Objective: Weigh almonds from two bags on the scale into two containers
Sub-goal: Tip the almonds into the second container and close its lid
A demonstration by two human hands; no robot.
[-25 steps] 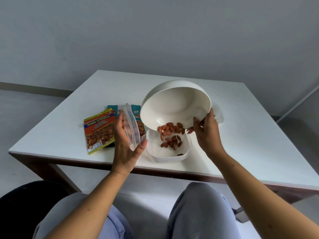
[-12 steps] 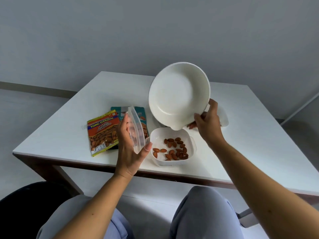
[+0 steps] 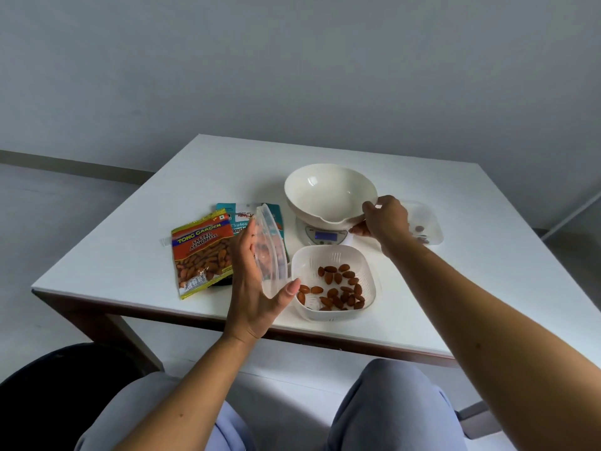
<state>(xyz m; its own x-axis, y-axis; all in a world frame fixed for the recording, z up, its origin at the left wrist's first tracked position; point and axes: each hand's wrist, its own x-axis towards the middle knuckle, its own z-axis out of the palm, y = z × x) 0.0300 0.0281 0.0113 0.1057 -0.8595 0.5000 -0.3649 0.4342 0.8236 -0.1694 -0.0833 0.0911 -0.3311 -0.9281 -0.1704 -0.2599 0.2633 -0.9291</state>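
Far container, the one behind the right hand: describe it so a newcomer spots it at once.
Start at the scale with the cream bowl at the middle of the white table. Right of it, partly hidden by the right hand, sits the clear container. It holds only a few almonds; the nearer white container holds many.

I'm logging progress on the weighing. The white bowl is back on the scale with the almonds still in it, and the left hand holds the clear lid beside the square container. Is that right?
Not quite. The head view shows the white bowl on the scale empty; the almonds lie in the square container. The left hand does hold the clear lid beside it.
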